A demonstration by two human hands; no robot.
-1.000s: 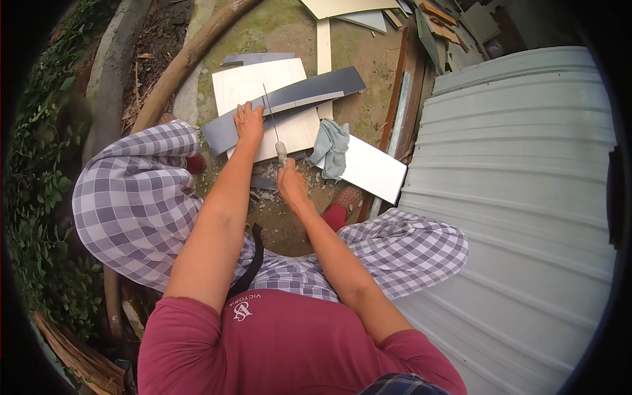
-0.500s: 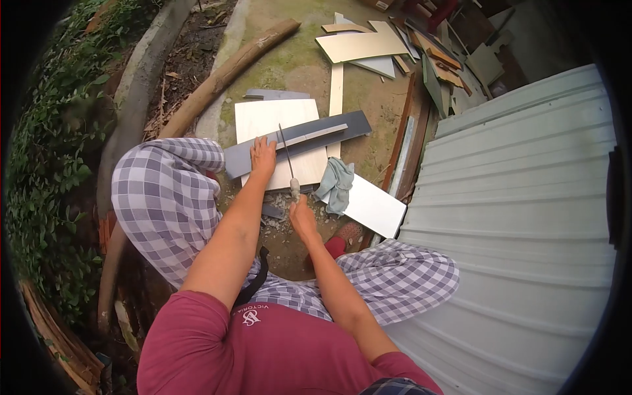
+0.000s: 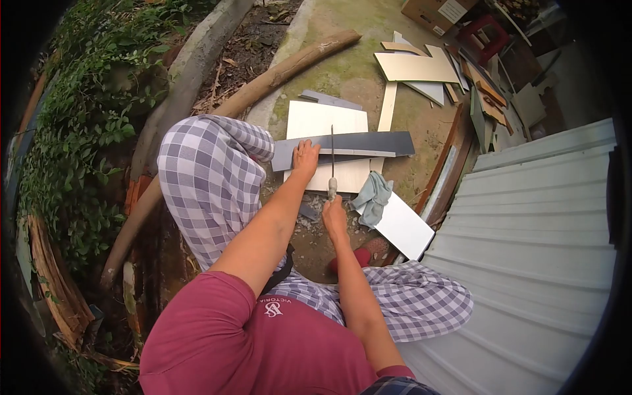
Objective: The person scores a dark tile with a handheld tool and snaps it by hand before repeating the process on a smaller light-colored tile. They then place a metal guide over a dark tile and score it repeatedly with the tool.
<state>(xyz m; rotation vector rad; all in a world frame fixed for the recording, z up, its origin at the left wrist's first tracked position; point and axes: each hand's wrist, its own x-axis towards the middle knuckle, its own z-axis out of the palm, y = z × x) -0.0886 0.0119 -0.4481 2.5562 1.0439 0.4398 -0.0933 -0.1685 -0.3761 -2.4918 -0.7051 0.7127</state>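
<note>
My right hand [image 3: 334,214] is closed around the pale handle [image 3: 332,188] of a long, narrow-bladed tool. Its thin blade [image 3: 332,145] points away from me and lies across a dark grey board [image 3: 372,141]. A light, narrow edge [image 3: 368,153] runs along the near part of that board. Just left of the blade, my left hand [image 3: 305,159] grips the grey board and bears down on it, fingers bent over its surface. Underneath is a wider cream board [image 3: 322,115], partly hidden by the grey one.
To the right, a greenish cloth [image 3: 374,197] covers the corner of a white panel [image 3: 405,227]. Board offcuts [image 3: 411,69] are piled beyond, near a cardboard box [image 3: 438,13]. A log [image 3: 289,72] lies at left; corrugated metal sheeting [image 3: 526,224] stands on the right.
The view has shifted, so the whole scene sits farther right and slightly turned. Both hands keep their holds, and the blade is still across the grey board.
</note>
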